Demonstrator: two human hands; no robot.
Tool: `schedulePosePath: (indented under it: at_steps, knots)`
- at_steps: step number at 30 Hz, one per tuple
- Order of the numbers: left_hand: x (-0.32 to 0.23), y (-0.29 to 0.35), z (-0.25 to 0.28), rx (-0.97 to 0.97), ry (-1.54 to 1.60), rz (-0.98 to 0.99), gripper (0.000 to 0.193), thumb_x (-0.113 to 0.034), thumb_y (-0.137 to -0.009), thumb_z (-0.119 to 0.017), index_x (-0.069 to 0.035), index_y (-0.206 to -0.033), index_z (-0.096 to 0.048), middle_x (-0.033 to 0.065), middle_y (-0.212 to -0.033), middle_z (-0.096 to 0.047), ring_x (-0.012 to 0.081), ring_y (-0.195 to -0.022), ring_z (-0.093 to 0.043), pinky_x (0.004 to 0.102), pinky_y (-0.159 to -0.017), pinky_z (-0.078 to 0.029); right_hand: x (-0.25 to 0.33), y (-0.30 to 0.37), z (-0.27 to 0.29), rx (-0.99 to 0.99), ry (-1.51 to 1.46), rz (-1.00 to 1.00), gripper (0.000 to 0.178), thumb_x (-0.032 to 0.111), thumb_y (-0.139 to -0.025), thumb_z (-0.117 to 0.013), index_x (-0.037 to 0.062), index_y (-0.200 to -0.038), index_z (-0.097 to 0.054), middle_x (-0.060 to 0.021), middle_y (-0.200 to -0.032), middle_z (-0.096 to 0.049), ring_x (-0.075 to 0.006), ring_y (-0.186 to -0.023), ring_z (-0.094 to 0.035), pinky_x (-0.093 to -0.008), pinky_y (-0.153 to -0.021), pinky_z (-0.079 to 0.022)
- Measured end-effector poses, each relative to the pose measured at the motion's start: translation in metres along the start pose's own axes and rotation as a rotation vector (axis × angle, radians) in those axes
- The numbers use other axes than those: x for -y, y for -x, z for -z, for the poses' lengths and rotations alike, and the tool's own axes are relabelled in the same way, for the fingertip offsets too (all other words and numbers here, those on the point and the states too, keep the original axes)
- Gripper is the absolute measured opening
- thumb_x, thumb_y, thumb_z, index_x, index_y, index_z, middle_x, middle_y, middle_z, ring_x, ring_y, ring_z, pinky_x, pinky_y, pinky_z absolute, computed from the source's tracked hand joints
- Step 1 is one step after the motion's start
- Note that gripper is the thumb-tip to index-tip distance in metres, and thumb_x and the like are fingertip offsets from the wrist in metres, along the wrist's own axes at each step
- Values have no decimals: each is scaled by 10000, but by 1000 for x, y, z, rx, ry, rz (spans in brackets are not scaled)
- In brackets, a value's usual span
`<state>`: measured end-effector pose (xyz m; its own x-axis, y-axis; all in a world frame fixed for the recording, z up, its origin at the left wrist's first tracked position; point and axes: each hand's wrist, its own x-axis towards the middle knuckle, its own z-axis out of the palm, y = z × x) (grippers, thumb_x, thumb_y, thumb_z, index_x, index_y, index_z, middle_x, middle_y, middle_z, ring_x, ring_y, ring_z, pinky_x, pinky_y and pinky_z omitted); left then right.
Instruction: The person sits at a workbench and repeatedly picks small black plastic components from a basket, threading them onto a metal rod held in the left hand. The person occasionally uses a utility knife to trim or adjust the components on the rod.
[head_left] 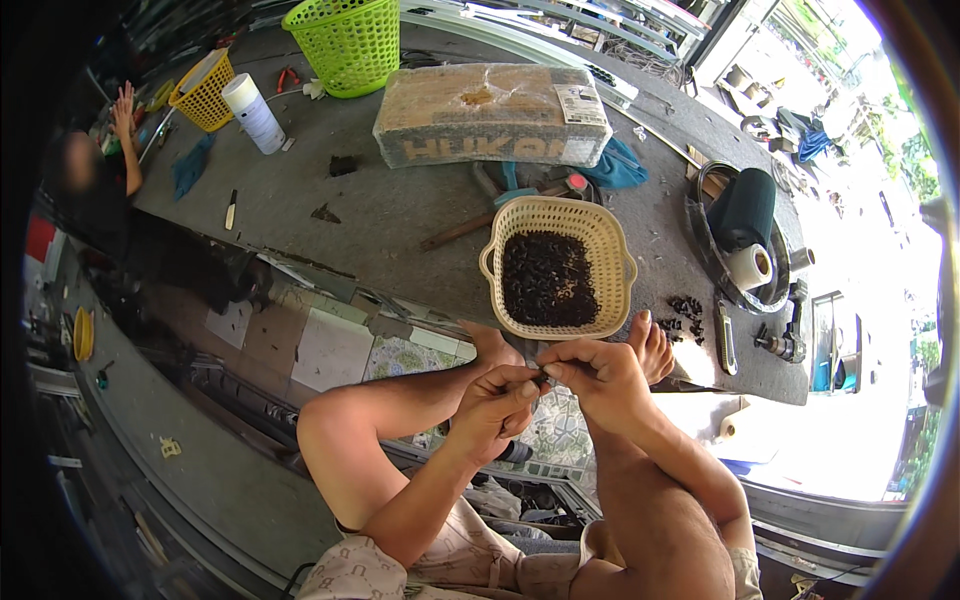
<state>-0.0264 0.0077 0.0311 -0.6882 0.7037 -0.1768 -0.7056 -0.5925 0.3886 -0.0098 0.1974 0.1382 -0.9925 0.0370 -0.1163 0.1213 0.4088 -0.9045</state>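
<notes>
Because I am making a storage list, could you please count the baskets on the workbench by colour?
Cream basket: 1
Green basket: 1
Yellow basket: 1
Total: 3 baskets

The black pieces inside the cream one are too heaped to count.

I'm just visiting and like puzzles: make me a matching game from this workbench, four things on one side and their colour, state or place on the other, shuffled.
Things:
1. Cream basket
2. Tall basket
3. Cardboard box
4. Left hand and right hand

Descriptions:
A. Wrapped in clear plastic
B. Meeting at a small dark piece
C. Holding many small black pieces
D. Bright green

Right pairs: 1-C, 2-D, 3-A, 4-B
</notes>
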Motion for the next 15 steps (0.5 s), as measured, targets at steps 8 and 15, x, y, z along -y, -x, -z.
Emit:
schedulePosePath:
  at_steps: [8,15]
  knots:
    - [2,1,-11,-86,-31,-40,149,-60,-999,-716,-48,-1147,-722,117,-999,-756,32,-514,-433,200,-446,-310,2,4,6,57,-45,-65,169,56,-963,-746,-27,-1109,-764,-95,-1025,-785,-146,-968,-718,-274,-893,-545]
    - [2,3,-19,-191,-150,-49,129,-58,-951,-783,-44,-1067,-729,24,-806,-690,26,-530,-427,201,-457,-297,-2,7,8,80,-94,-74,170,44,-934,-771,-23,-1090,-766,-87,-997,-784,-151,-934,-725,-283,-864,-555]
